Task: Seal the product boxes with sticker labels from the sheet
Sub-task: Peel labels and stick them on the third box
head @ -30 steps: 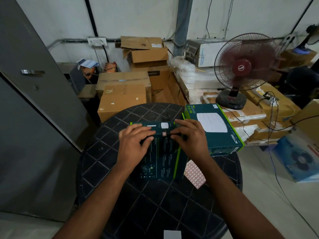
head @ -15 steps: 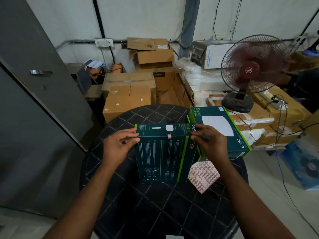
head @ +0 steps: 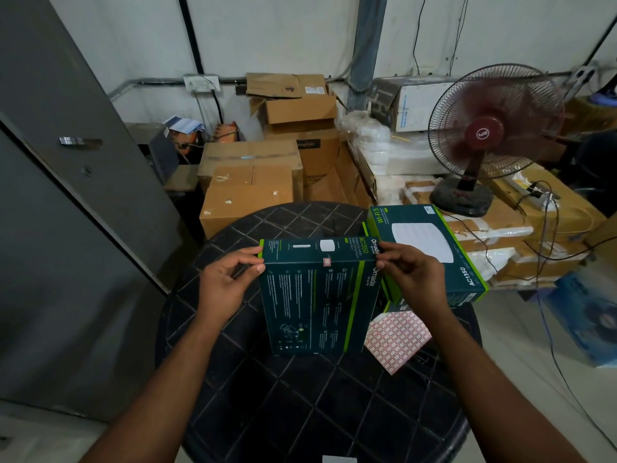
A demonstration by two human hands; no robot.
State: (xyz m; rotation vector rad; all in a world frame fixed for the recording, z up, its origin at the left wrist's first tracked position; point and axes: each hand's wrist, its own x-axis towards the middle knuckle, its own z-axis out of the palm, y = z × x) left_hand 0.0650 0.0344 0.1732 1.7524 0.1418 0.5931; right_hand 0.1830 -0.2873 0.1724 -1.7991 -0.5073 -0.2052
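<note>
A dark green product box [head: 314, 302] stands upright on the round black table [head: 300, 396]. A small red-and-white sticker [head: 327, 261] sits over its top front edge. My left hand [head: 227, 282] pinches the box's upper left corner, and my right hand [head: 414, 275] pinches the upper right corner. A second green box [head: 430, 248] lies flat at the table's right, on top of another one. The sticker sheet [head: 397, 339], white with a red grid, lies on the table just right of the upright box.
Brown cartons [head: 253, 192] are stacked behind the table. A red table fan [head: 484, 135] stands at the back right, with cables [head: 547, 255] trailing down. A grey door [head: 66, 202] closes off the left side. A blue box [head: 587, 319] lies on the floor at the right.
Both hands have slid off the middle of the box's top edge, where they pressed the sticker, out to its two upper corners. The box now stands more upright.
</note>
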